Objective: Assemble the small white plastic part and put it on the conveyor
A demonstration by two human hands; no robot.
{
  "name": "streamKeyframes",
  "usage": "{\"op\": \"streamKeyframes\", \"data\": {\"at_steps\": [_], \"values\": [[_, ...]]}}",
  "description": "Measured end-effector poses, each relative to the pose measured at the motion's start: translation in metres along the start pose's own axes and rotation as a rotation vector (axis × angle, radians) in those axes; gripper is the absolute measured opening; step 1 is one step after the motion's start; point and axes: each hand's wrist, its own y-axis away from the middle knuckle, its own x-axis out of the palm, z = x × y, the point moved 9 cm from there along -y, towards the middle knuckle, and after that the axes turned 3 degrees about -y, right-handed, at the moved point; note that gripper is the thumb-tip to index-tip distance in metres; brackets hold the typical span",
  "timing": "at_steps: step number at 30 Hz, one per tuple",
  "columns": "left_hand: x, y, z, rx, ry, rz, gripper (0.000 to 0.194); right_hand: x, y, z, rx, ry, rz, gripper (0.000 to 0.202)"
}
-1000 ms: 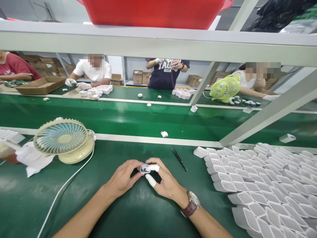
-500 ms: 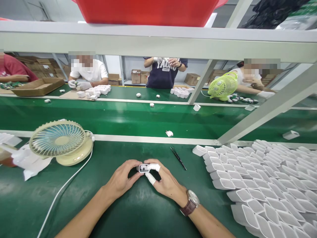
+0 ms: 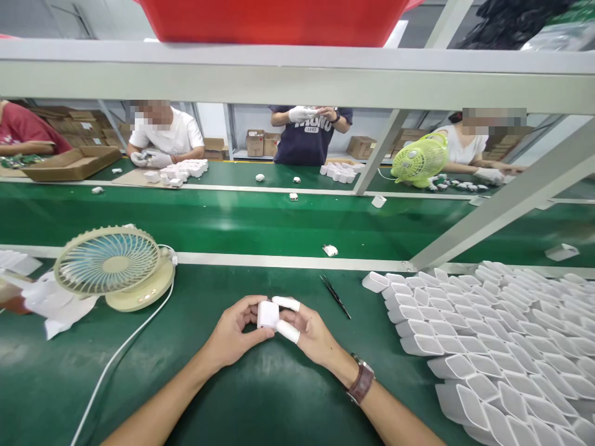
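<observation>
Both my hands hold one small white plastic housing [image 3: 268,314] just above the green mat, near the front middle of the bench. My left hand [image 3: 235,331] grips its left side. My right hand [image 3: 304,328], with white finger cots on thumb and forefinger and a brown-strapped watch on the wrist, pinches its right side. A closed white face of the housing is turned toward me. Thin black tweezers [image 3: 335,297] lie on the mat just right of my right hand.
A large heap of empty white housings [image 3: 488,334] fills the bench at right. A cream desk fan [image 3: 111,265] with a white cable stands at left. Beyond it, the green conveyor belt [image 3: 232,223] carries single parts. Several people work across it. A slanted frame strut [image 3: 502,207] rises at right.
I have turned the housing over in my fingers: its dark open end faced me before, now a plain white side does. Parts on the conveyor belt have drifted to the right.
</observation>
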Motion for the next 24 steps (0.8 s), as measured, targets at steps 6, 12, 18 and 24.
{"op": "streamKeyframes", "data": {"at_steps": [6,12,18,24], "values": [[-0.003,-0.001,0.014,-0.107,0.223,-0.058,0.064,-0.005,-0.002,-0.009,0.038,0.020,-0.040,0.060],[-0.004,0.000,0.020,-0.164,0.206,-0.109,0.064,-0.006,-0.004,0.003,0.026,0.139,-0.068,0.052],[-0.007,0.000,0.018,-0.169,0.124,-0.141,0.064,0.006,-0.005,0.009,0.038,0.133,-0.005,0.055],[-0.008,-0.002,0.011,-0.139,0.146,-0.148,0.063,0.007,-0.007,0.011,0.019,0.229,0.013,0.052]]}}
